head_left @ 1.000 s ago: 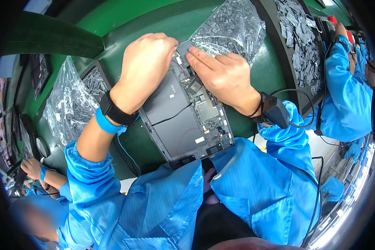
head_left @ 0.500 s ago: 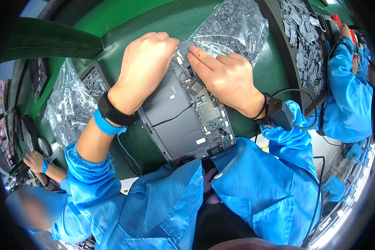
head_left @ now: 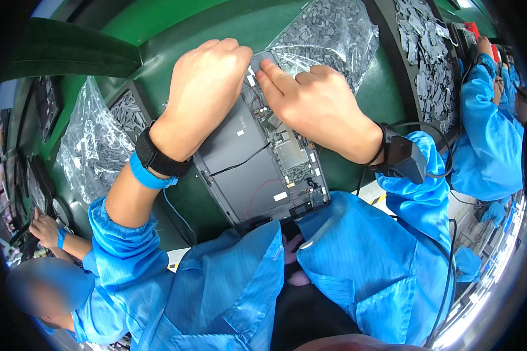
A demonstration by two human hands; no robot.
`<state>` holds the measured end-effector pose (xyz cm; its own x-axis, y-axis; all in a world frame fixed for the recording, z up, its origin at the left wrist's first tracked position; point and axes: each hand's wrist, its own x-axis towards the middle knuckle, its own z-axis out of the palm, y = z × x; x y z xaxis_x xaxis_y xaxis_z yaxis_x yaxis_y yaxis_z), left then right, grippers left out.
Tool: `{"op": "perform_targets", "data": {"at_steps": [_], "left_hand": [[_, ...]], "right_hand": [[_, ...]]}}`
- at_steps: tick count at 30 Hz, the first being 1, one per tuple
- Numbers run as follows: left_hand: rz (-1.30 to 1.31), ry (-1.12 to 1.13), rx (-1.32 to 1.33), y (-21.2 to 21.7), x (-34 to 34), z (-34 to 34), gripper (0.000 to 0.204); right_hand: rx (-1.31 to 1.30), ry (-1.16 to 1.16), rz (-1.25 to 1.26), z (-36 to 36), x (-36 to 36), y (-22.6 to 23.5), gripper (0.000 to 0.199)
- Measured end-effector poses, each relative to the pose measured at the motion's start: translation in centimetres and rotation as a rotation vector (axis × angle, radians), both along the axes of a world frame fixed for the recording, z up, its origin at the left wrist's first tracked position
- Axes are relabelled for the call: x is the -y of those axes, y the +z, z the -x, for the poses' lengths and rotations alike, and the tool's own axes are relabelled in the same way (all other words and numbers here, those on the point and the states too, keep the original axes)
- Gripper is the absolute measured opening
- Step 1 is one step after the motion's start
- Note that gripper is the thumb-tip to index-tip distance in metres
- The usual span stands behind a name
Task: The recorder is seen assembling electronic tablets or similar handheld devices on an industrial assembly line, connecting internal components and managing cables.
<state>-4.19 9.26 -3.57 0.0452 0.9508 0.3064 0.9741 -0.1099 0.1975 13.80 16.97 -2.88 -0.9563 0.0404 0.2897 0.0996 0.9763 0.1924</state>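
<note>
An opened tablet [head_left: 246,187], its thin dark grey shell showing a wide battery area and a strip of circuit board [head_left: 291,155], lies slanted on the bench before me. My left hand [head_left: 208,82] is closed at its far left edge; the fingertips are hidden behind the hand. At the far end, my right hand [head_left: 319,108] presses its index and middle fingertips on a dark grey part [head_left: 265,57] at the corner. Its other fingers are curled, and the thumb is hidden. A black cable [head_left: 240,165] crosses the battery area.
Clear plastic bags of small grey parts lie at the far right [head_left: 328,41] and the left [head_left: 91,140]. A dark tray [head_left: 418,99] of grey pieces runs along the right. A green beam [head_left: 70,52] juts in. Co-workers in blue sit on both sides.
My right wrist has shifted right and the fingertips slightly left and up on the corner. The left hand stays at nearly the same place. The left co-worker's hand has moved slightly.
</note>
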Motion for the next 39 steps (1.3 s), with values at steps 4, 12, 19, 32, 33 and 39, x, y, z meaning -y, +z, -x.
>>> {"op": "perform_targets", "data": {"at_steps": [4,12,19,32,33,39], "left_hand": [[-0.066,-0.010,0.021,-0.3,-0.1,0.0,0.002],[-0.036,0.011,0.004,0.0,0.1,-0.7,0.003],[-0.022,-0.003,-0.053,0.3,0.3,-1.1,0.011],[-0.063,0.199,0.197,3.5,9.5,-2.6,0.041],[-0.082,0.248,0.279,3.2,11.1,-3.0,0.044],[0.012,0.519,0.749,-0.4,18.8,-6.4,0.055]], "right_hand": [[-0.161,-0.010,0.071,-0.3,0.2,-0.2,0.020],[-0.074,-0.102,0.136,-0.6,0.7,-0.7,0.030],[0.152,0.037,0.195,-0.3,-0.6,0.8,0.020],[-0.333,-0.209,0.846,-1.0,-3.3,-0.8,0.036],[-0.374,-0.271,0.949,-0.7,-3.3,-1.7,0.037],[-0.163,-0.342,0.916,0.8,-2.6,-3.6,0.053]]}}
